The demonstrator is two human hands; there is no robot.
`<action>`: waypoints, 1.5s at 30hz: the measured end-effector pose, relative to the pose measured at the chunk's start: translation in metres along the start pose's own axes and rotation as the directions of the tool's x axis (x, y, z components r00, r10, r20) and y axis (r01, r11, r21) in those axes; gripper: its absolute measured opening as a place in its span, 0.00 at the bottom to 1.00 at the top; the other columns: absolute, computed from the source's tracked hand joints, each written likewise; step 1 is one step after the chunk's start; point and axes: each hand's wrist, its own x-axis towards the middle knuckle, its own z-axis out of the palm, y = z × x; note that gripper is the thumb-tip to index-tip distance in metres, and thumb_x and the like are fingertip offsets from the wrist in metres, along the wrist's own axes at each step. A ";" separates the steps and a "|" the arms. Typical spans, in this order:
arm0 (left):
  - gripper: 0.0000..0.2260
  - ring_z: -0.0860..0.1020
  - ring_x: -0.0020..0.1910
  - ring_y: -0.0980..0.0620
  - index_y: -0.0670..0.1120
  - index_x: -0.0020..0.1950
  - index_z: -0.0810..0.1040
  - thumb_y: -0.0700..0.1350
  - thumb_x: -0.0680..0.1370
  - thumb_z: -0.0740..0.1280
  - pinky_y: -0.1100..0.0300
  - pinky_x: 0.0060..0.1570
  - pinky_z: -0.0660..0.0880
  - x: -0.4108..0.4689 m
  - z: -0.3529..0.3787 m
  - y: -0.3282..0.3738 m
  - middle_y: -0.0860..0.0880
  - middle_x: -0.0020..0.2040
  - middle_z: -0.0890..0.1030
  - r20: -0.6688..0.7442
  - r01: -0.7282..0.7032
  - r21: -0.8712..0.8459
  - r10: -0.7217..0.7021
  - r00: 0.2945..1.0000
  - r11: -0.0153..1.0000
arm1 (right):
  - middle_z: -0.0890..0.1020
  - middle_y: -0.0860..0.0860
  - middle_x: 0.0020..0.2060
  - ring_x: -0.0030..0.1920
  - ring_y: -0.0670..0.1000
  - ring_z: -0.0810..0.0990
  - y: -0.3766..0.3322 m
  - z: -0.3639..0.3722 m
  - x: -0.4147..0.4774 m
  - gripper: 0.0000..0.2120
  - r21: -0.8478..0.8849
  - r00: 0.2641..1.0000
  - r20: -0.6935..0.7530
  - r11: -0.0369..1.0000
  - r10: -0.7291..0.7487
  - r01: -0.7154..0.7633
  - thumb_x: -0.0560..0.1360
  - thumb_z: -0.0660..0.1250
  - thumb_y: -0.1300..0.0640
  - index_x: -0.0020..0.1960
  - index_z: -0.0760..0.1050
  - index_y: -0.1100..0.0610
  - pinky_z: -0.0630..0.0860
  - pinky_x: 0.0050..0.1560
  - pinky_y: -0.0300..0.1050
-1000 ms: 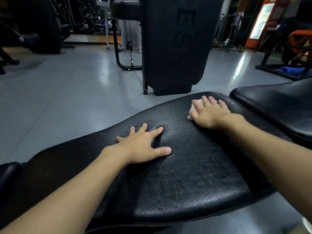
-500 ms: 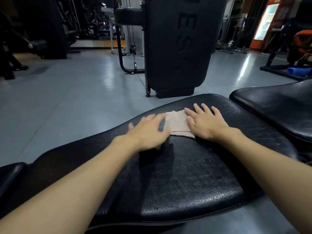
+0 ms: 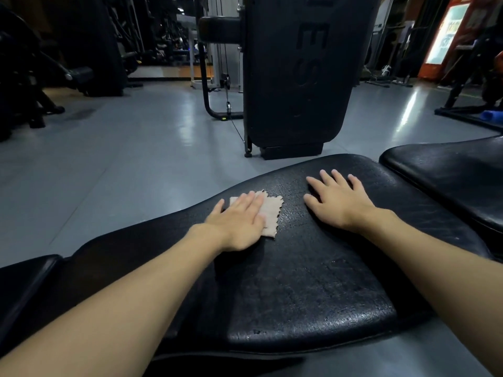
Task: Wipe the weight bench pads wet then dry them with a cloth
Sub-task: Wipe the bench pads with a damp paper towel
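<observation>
Left grip (image 3: 239, 221): flat, fingers straight, pressing the cloth (image 3: 270, 213) onto the bench pad (image 3: 299, 281); nothing clasped. 
Cloth: small, thin and limp, left of the pad's middle, its right edge showing past your fingers. It will likely bunch or skid on the cracked vinyl, so drive it with the whole palm, not a pinch. 
Right grip (image 3: 337, 202): released, fingers spread, resting bare on the pad, apart from the cloth. 
Second pad (image 3: 449, 186): far right, no hand on it.

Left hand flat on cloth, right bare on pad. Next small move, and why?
Probably drag the cloth under the left hand toward the near edge of the bench pad: it lies by the far edge, most of the pad lies nearer, and the right hand rests flat aside.
</observation>
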 end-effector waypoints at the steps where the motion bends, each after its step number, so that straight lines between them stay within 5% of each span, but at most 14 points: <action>1: 0.26 0.39 0.79 0.56 0.55 0.80 0.39 0.56 0.83 0.41 0.44 0.76 0.36 -0.004 0.000 -0.001 0.54 0.81 0.40 -0.006 0.010 0.027 -0.010 1.000 1.000 | 0.49 0.54 0.81 0.80 0.55 0.42 -0.007 -0.001 -0.001 0.28 -0.049 1.000 0.011 0.999 -0.007 0.008 0.82 0.43 0.42 0.80 0.51 0.47 0.36 0.76 0.63; 7: 0.26 0.37 0.78 0.58 0.55 0.81 0.41 0.56 0.83 0.39 0.49 0.77 0.39 0.004 0.020 0.005 0.54 0.81 0.40 -0.087 -0.096 -0.046 0.092 0.992 0.994 | 0.47 0.51 0.81 0.80 0.49 0.43 -0.050 0.012 -0.007 0.27 -0.041 0.984 0.034 0.983 -0.175 0.177 0.83 0.41 0.44 0.81 0.49 0.48 0.38 0.77 0.60; 15: 0.25 0.36 0.77 0.60 0.56 0.80 0.40 0.56 0.84 0.41 0.53 0.76 0.36 -0.040 0.030 -0.054 0.56 0.80 0.39 -0.059 0.049 -0.082 -0.054 0.997 0.995 | 0.46 0.52 0.81 0.80 0.51 0.41 -0.059 0.009 -0.009 0.28 -0.169 0.990 0.075 0.977 -0.119 0.130 0.83 0.39 0.44 0.81 0.47 0.50 0.37 0.74 0.67; 21: 0.25 0.36 0.77 0.60 0.57 0.80 0.40 0.56 0.84 0.41 0.53 0.77 0.37 -0.083 0.042 -0.095 0.57 0.80 0.38 -0.061 0.144 -0.104 -0.151 0.987 0.984 | 0.48 0.51 0.81 0.80 0.50 0.44 -0.149 0.018 -0.029 0.28 0.028 0.932 0.100 0.937 -0.348 0.347 0.83 0.46 0.45 0.81 0.47 0.51 0.39 0.75 0.65; 28: 0.24 0.35 0.77 0.61 0.58 0.80 0.41 0.55 0.84 0.42 0.53 0.76 0.36 -0.132 0.055 -0.143 0.57 0.80 0.38 -0.058 0.275 -0.166 -0.288 0.956 0.947 | 0.42 0.55 0.80 0.79 0.57 0.37 -0.223 0.047 -0.048 0.30 -0.030 0.897 0.192 0.912 -0.397 0.410 0.82 0.41 0.39 0.81 0.46 0.49 0.34 0.73 0.69; 36: 0.27 0.38 0.78 0.58 0.55 0.80 0.39 0.57 0.83 0.42 0.51 0.77 0.39 -0.174 0.070 -0.190 0.55 0.81 0.40 -0.075 0.419 -0.215 -0.443 0.894 0.882 | 0.42 0.54 0.80 0.79 0.57 0.38 -0.226 0.055 -0.052 0.31 -0.084 0.908 0.135 0.908 -0.397 0.410 0.81 0.39 0.37 0.81 0.44 0.48 0.36 0.74 0.67; 40: 0.31 0.44 0.80 0.52 0.49 0.81 0.47 0.60 0.80 0.46 0.49 0.77 0.44 -0.191 0.080 -0.203 0.48 0.81 0.48 -0.148 0.486 -0.304 -0.544 0.826 0.820 | 0.44 0.54 0.81 0.80 0.56 0.40 -0.227 0.055 -0.054 0.31 -0.075 0.906 0.122 0.906 -0.406 0.416 0.81 0.39 0.37 0.81 0.46 0.48 0.37 0.74 0.67; 45: 0.28 0.41 0.80 0.51 0.51 0.81 0.45 0.59 0.83 0.44 0.51 0.77 0.40 -0.194 0.079 -0.187 0.48 0.81 0.44 -0.092 0.555 -0.258 -0.592 0.800 0.790 | 0.47 0.50 0.81 0.80 0.57 0.41 -0.202 0.042 -0.056 0.29 -0.174 0.904 0.078 0.887 -0.420 0.428 0.80 0.39 0.34 0.79 0.50 0.40 0.34 0.72 0.70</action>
